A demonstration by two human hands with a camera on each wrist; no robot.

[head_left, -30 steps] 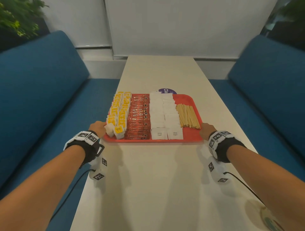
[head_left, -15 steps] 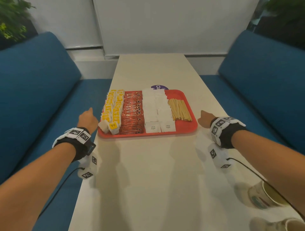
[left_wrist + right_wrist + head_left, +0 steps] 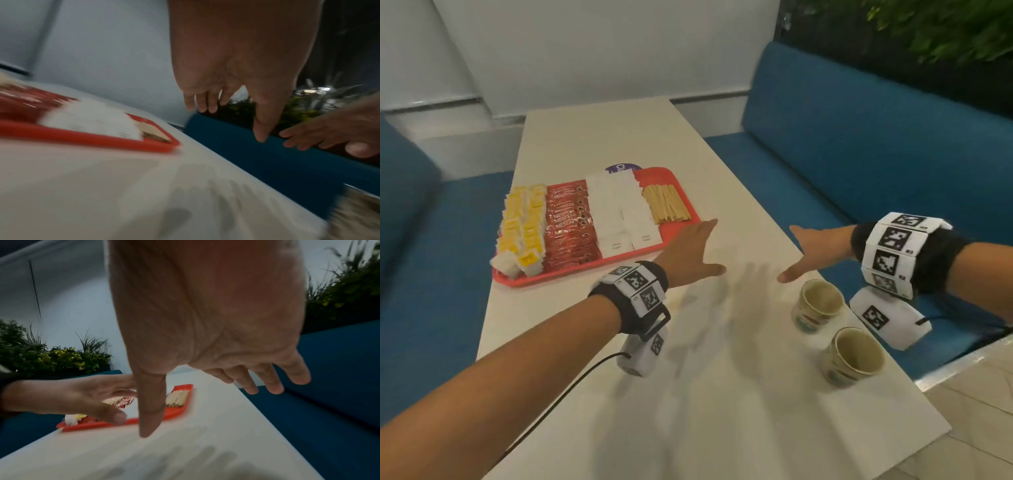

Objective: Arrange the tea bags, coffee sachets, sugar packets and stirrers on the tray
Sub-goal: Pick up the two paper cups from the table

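On the table (image 3: 722, 394), head view: red tray (image 3: 571, 272) sits toward the far left edge, loaded in four rows left to right: yellow tea bags (image 3: 522, 228), red coffee sachets (image 3: 570, 226), white sugar packets (image 3: 619, 212), wooden stirrers (image 3: 667, 202). Left hand (image 3: 688, 255) hovers over the table just off the tray's near right corner, fingers straight and spread, holding nothing, no contact with the tray. Right hand (image 3: 815, 248) hangs over the right edge of the table, fingers extended, thumb pointing down, empty, well apart from the tray. Two paper cups (image 3: 835, 334) stand near the right edge, below the right hand. Left wrist view, blurred: left hand (image 3: 232, 68) has its fingers (image 3: 205, 102) loosely splayed above the table with nothing in them; tray (image 3: 88, 139) lies to the left of the fingertips, clear gap between them; right hand (image 3: 337, 129) shows at the right, open. Right wrist view: right hand (image 3: 205, 321) spread wide, empty, tray (image 3: 176, 413) beyond the thumb; left hand (image 3: 82, 395) is in front of the tray's near side, fingers straight; whether it touches the rim, cannot tell.
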